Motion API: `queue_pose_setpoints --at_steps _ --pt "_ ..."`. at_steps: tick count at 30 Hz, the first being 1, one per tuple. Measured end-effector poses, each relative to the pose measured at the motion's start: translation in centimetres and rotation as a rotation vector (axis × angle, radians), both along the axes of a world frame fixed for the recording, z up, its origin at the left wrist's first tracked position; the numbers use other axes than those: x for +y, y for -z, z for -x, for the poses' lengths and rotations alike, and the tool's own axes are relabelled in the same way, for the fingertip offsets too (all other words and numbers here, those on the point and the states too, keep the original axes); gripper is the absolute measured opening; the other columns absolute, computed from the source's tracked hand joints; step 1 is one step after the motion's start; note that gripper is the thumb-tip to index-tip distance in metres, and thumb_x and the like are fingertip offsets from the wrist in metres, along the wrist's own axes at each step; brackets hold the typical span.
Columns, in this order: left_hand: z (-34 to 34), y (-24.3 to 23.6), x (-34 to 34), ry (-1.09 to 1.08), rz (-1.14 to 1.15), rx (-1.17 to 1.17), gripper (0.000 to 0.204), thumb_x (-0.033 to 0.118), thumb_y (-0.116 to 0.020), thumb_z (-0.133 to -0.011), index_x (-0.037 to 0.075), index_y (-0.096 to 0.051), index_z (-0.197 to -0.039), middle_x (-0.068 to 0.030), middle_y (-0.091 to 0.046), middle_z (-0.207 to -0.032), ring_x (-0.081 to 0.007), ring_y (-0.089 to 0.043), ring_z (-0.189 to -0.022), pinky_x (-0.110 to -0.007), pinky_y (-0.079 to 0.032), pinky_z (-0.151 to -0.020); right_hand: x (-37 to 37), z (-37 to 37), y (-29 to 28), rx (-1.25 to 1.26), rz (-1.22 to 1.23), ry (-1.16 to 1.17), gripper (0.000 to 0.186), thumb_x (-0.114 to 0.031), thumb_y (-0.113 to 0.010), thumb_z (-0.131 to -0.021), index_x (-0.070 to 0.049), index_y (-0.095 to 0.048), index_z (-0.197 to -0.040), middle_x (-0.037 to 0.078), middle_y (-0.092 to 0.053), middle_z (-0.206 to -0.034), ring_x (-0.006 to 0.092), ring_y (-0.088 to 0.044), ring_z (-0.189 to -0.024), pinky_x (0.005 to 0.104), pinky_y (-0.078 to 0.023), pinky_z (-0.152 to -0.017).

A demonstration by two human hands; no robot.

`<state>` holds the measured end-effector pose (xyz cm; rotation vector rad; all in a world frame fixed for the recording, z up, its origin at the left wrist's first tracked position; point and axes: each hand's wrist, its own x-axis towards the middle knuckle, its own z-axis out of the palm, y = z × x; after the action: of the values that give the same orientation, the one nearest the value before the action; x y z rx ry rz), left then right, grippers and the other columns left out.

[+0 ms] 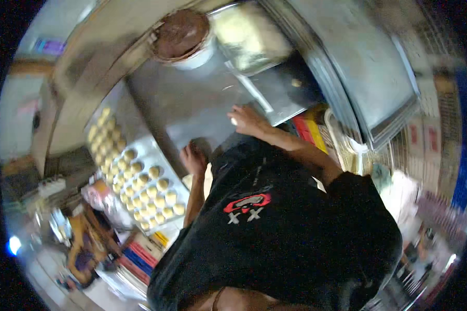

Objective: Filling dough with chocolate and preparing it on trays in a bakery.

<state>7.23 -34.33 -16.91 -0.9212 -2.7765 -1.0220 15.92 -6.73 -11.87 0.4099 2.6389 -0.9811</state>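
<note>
A steel worktop (174,98) lies before me. My right hand (246,120) is at its near edge, fingers curled around a small white bit I cannot make out. My left hand (193,158) is by the near left edge, beside a tray (166,160) with rows of pale dough balls (140,181); its fingers are bent and blurred, their contents unclear. A long silvery bar (254,90) rests on the worktop beyond my right hand. At the back stand a white tub (194,59) of brown paste (179,33) and a pan (246,36) with something pale yellow.
Stacked metal sheets (368,88) rise at the right, over red and yellow crates (308,132). More coloured crates (140,256) are at lower left, near a co-worker (85,243). Brown cartons (430,135) line the far right.
</note>
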Motion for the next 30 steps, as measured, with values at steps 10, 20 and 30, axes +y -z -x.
queue_pose_setpoints --at_steps 10,20,30 --pt "-0.1 1.3 0.9 -0.109 0.284 0.113 0.045 0.030 -0.049 -0.085 -0.005 -0.051 -0.115 -0.0289 -0.051 -0.104 -0.0474 -0.046 -0.105 -0.054 -0.036 -0.096 11.0 -18.5 -25.5 0.590 -0.249 0.904 0.049 -0.002 -0.072 -0.070 -0.011 -0.062 -0.118 0.012 -0.057 -0.114 0.0217 -0.061 -0.097 0.0311 -0.058 -0.077" --pt "0.0 1.2 -0.8 -0.122 0.254 -0.241 0.037 0.015 -0.063 -0.080 0.003 -0.055 -0.114 -0.0179 -0.058 -0.104 -0.0377 -0.054 -0.099 -0.045 -0.044 -0.087 18.4 -27.1 -23.4 0.129 -0.728 0.692 0.058 -0.022 -0.070 -0.080 -0.010 -0.050 -0.133 0.019 -0.055 -0.127 0.0393 -0.054 -0.114 0.0452 -0.046 -0.094" --pt "-4.0 -5.3 -11.0 -0.726 0.230 0.143 0.043 0.009 -0.064 -0.074 0.005 -0.053 -0.115 -0.0171 -0.054 -0.114 -0.0364 -0.048 -0.110 -0.047 -0.036 -0.096 9.6 -8.8 -11.6 0.257 -0.265 0.361 0.023 -0.020 -0.070 -0.081 -0.003 -0.066 -0.097 0.014 -0.069 -0.089 0.0270 -0.067 -0.082 0.0349 -0.052 -0.074"
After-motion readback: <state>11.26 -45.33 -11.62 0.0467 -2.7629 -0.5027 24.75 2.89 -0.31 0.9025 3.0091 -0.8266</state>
